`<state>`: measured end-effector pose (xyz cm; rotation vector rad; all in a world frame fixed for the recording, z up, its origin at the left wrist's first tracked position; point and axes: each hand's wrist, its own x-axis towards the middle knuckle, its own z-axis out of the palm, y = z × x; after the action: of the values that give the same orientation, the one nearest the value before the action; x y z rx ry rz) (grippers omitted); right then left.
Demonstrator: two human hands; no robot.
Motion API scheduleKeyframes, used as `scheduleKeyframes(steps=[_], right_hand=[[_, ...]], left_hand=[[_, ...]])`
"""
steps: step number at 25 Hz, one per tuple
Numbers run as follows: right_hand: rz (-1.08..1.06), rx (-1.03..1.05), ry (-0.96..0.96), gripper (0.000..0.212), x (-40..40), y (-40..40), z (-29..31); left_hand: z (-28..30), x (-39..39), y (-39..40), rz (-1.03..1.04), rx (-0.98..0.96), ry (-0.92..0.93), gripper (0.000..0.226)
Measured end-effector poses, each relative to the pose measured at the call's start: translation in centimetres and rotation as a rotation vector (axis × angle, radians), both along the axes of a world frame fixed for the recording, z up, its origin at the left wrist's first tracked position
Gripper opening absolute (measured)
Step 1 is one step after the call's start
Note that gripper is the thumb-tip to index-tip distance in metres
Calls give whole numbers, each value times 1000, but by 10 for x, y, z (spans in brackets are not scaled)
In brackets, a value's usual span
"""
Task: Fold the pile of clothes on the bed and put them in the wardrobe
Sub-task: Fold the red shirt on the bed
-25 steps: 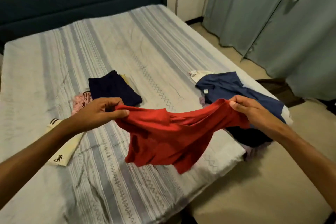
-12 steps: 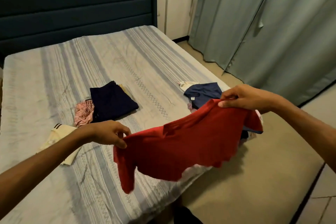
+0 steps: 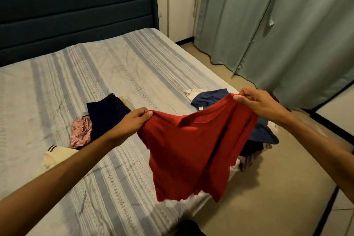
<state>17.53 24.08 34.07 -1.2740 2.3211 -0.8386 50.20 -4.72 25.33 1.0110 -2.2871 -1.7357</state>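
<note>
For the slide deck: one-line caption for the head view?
Both hands, left hand and right hand, hold a red shirt up over the bed.

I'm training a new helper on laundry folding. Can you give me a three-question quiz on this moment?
1. True or false: the red shirt lies flat on the bed.
2. Which hand is higher in the picture? A) left hand B) right hand C) both level
3. Fill in: the folded dark garment lies beside a crumpled ____ patterned one.

Key:
1. False; both hands pinch its top edge and it hangs in the air.
2. B
3. pink
</note>
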Motion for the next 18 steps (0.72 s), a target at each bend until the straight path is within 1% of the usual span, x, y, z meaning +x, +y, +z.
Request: scheduleKeyframes(steps=[2,4,7,9,11,13,14,16,18], right_hand=[[-86,9,-63,38,-36,-13,-23],[-85,57,-92,39,-74,-35,-43],[-92,98,-110,43,-132,-76,-73],[-148,80,-104,44,-162,-95,-85],[-202,59,-102,42,-183,-110,-85],[-200,43,-145,39,-191,-121,-70],[-174,46,-200,37,-191,-123,-61],[-101,104,-309,28,-182,-121,-45],[-29,193,-344,20,-163,-116,-40]], left_hand=[[-6,-34,-18,96,-15,-2,36],[-5,-73,-46,68,-107,-15,28],[-11,-140,-101,36,-279,-39,27],[-9,-173,-130,38,-338,6,25],[-3,-202,-151,29,-361,86,23],[8,-214,-165,28,-371,164,22],[12,-214,-172,24,-369,190,22],[15,-204,-182,1,-364,191,24],[15,-185,-185,-37,-335,180,25]])
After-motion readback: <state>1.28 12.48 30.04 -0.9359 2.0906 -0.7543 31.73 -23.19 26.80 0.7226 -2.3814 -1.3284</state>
